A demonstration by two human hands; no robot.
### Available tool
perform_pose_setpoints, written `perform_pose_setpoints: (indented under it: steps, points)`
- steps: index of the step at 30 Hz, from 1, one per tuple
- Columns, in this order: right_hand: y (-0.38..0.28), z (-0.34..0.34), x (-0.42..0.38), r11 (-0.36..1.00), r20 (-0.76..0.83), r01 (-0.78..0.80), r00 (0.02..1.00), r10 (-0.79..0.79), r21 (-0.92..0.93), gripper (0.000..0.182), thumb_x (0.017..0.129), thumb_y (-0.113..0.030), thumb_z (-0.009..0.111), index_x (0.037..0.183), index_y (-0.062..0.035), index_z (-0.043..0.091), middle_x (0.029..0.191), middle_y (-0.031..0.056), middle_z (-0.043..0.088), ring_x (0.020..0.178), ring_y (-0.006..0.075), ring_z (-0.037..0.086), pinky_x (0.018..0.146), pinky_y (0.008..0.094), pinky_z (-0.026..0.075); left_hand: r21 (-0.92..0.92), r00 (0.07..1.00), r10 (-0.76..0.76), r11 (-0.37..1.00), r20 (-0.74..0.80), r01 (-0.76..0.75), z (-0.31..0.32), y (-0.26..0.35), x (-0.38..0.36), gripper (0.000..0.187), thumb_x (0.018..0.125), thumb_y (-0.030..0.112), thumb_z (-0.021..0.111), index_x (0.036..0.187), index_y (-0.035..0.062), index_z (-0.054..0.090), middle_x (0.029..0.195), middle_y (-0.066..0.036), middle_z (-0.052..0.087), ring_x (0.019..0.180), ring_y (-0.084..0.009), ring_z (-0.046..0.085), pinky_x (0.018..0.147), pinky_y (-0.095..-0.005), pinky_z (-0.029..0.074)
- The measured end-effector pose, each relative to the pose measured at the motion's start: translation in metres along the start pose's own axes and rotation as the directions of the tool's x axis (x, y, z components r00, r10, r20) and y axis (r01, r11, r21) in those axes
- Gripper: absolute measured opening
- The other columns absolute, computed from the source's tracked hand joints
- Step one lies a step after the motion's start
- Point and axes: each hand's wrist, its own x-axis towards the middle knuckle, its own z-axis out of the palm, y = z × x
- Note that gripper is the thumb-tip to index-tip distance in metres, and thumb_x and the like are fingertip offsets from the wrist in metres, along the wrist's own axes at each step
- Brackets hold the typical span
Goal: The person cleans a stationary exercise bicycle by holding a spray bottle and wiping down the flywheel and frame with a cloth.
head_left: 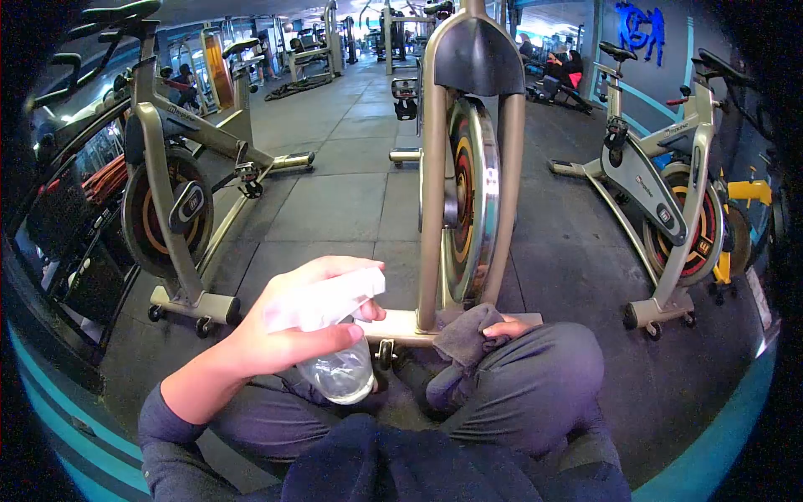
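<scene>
My left hand (266, 320) is wrapped round a clear spray bottle (340, 375) with a white trigger head, held over my lap and tilted. Its nozzle points right, toward the middle spin bike (431, 217). In my right hand (505, 327), near my knee, is a dark grey cloth (465, 341); most of that hand is hidden by the cloth and my leg. Both hands are close to the bike's front base bar (401, 328). Above them stand its beige fork and shiny-rimmed flywheel (475, 209).
I sit cross-legged on dark rubber flooring (326, 205). One spin bike (171, 192) stands at the left and another (669, 192) at the right. Behind it is a yellow frame (747, 192). Farther back are gym machines and a person (569, 69).
</scene>
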Motion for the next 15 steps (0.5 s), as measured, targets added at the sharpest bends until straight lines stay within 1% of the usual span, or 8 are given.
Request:
perform_pose_setpoints:
  steps: [1,3,5,9,11,12,13,15]
  points:
    - [-0.002,0.004,-0.003,1.0,0.009,0.003,1.0,-0.003,-0.018,0.046,0.088,-0.014,0.051,0.129,0.0047,0.042,0.121,0.0184,0.056,0.109,0.0278,0.056,0.102,0.0396,0.04,0.032,0.999,-0.048,0.998,-0.005,0.048,0.004,0.002,0.001,0.06,0.075,-0.003,0.065,0.13,-0.002,0.042,0.093,-0.009,0.061,0.097,-0.0218,0.061,0.091,-0.0364,0.046]
    - [-0.004,0.01,-0.006,0.998,0.014,0.027,1.0,-0.026,-0.061,0.046,0.088,-0.014,0.051,0.129,0.0045,0.042,0.121,0.0182,0.056,0.109,0.0276,0.057,0.102,0.0395,0.04,0.045,0.999,-0.051,0.998,0.01,0.051,0.007,0.002,0.003,0.058,0.077,-0.004,0.062,0.132,-0.0011,0.04,0.094,-0.009,0.061,0.097,-0.0204,0.061,0.091,-0.0344,0.046]
    - [-0.004,0.012,-0.008,0.994,0.008,0.056,0.998,-0.056,-0.099,0.046,0.088,-0.014,0.051,0.129,0.0044,0.043,0.121,0.018,0.056,0.109,0.0274,0.057,0.102,0.0393,0.04,0.15,0.997,0.046,0.987,0.058,-0.054,0.007,-0.002,0.005,0.06,0.079,-0.005,0.06,0.134,-0.0007,0.037,0.095,-0.009,0.06,0.097,-0.0203,0.06,0.091,-0.0349,0.045]
    - [-0.004,0.021,-0.007,0.991,0.003,0.071,0.997,-0.071,-0.114,0.045,0.088,-0.015,0.051,0.128,0.0041,0.043,0.12,0.0175,0.057,0.108,0.027,0.057,0.101,0.039,0.041,0.193,0.994,0.071,0.978,0.079,-0.085,0.0,-0.004,0.0,0.063,0.079,-0.007,0.057,0.137,-0.0002,0.033,0.095,-0.01,0.059,0.098,-0.021,0.06,0.091,-0.0358,0.045]
    - [-0.008,0.029,-0.006,0.993,0.01,0.054,0.999,-0.054,-0.109,0.045,0.088,-0.015,0.052,0.128,0.0039,0.043,0.12,0.0173,0.057,0.108,0.0268,0.057,0.101,0.0389,0.041,0.118,0.995,0.071,0.99,0.069,-0.079,-0.005,-0.007,-0.005,0.066,0.079,-0.009,0.055,0.139,0.0009,0.03,0.094,-0.01,0.059,0.097,-0.0223,0.059,0.091,-0.0369,0.045]
    - [-0.011,0.035,-0.006,0.993,0.009,0.047,0.999,-0.046,-0.105,0.044,0.088,-0.015,0.052,0.128,0.0038,0.043,0.12,0.0172,0.057,0.108,0.0267,0.057,0.101,0.0388,0.041,0.07,0.995,0.081,0.994,0.065,-0.086,-0.007,-0.009,-0.008,0.063,0.08,-0.009,0.053,0.139,0.0007,0.032,0.095,-0.006,0.057,0.095,-0.0158,0.056,0.088,-0.0304,0.044]
    - [-0.015,0.041,-0.006,0.994,0.01,0.039,0.999,-0.038,-0.1,0.044,0.088,-0.015,0.052,0.128,0.0038,0.043,0.12,0.0171,0.057,0.108,0.0266,0.057,0.101,0.0387,0.041,0.068,0.994,0.087,0.993,0.071,-0.091,-0.011,-0.012,-0.01,0.063,0.08,-0.009,0.053,0.139,0.0007,0.032,0.095,-0.006,0.057,0.095,-0.0158,0.056,0.088,-0.0304,0.044]
    - [-0.021,0.051,-0.003,0.996,0.006,0.021,1.0,-0.021,-0.082,0.044,0.089,-0.015,0.052,0.127,0.0036,0.043,0.119,0.0169,0.057,0.108,0.0264,0.057,0.101,0.0386,0.041,-0.033,0.992,0.097,0.995,0.076,-0.094,-0.021,-0.019,-0.015,0.066,0.079,-0.01,0.053,0.14,0.0007,0.03,0.094,-0.007,0.057,0.093,-0.0155,0.056,0.087,-0.0306,0.044]
